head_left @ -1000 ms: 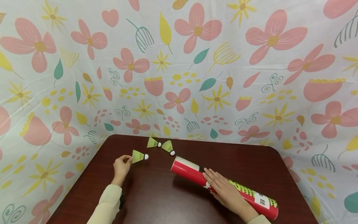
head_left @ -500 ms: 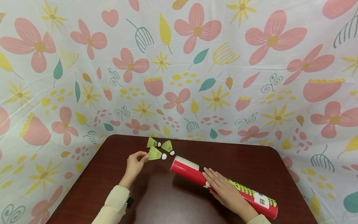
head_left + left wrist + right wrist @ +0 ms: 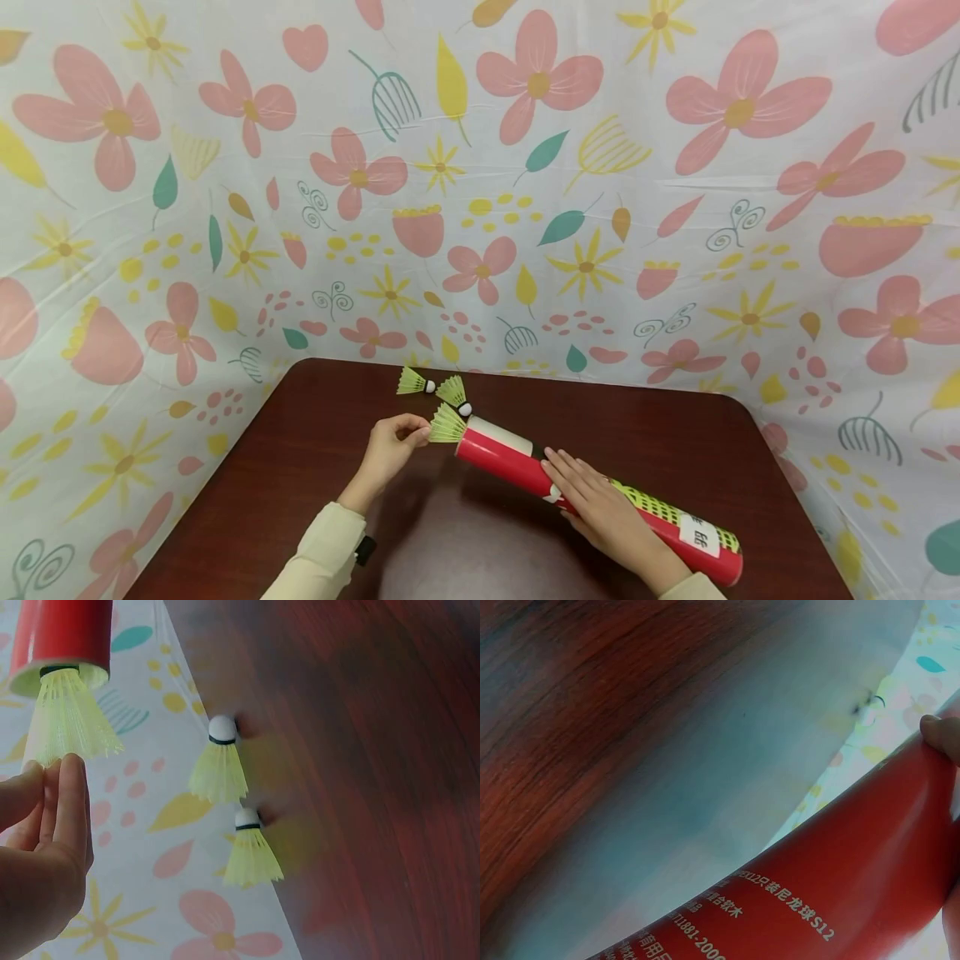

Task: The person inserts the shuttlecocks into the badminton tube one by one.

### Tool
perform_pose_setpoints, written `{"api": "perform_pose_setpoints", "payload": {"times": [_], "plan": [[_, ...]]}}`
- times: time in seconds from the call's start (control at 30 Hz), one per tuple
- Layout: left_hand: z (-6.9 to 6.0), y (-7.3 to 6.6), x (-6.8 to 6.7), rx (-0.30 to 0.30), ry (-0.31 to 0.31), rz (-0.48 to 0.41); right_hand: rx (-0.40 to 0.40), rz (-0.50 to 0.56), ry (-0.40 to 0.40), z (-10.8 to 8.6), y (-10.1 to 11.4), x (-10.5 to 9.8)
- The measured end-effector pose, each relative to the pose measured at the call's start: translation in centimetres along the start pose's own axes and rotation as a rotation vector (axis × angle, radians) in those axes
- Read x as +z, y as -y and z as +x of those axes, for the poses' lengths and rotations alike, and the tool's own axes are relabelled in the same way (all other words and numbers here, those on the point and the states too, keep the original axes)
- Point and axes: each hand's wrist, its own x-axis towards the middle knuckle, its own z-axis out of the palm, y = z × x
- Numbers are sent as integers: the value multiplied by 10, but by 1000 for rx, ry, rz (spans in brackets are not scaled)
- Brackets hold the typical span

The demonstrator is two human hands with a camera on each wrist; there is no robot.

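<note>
My left hand point(image 3: 388, 454) pinches the feather edge of a yellow shuttlecock point(image 3: 447, 424). In the left wrist view that shuttlecock point(image 3: 69, 720) has its cork hidden inside the mouth of the red tube point(image 3: 64, 630), its skirt outside. My right hand point(image 3: 603, 517) lies across the middle of the red tube point(image 3: 502, 457), fingers over its top and thumb at the near side. The right wrist view shows part of the hand point(image 3: 946, 739) on the tube point(image 3: 840, 855).
Two more yellow shuttlecocks, one at the back point(image 3: 412, 381) and one nearer the tube point(image 3: 453, 390), lie on the dark brown table point(image 3: 337, 400). A flower-patterned cloth point(image 3: 570, 208) hangs behind the table.
My left hand has moved right with the shuttlecock, from left of the loose ones to the tube's mouth, and the cork has gone inside. My right hand and the tube have stayed nearly still.
</note>
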Motion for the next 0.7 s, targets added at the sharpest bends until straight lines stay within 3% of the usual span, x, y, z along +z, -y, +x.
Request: {"api": "perform_pose_setpoints", "payload": {"times": [0.2, 0.37, 0.7], "plan": [[-1, -3, 10, 56, 39, 19, 8, 6, 20, 2, 2, 0], [0, -4, 15, 64, 68, 40, 1, -16, 7, 2, 1, -1], [0, -4, 16, 65, 60, 32, 10, -11, 21, 3, 2, -3]]}}
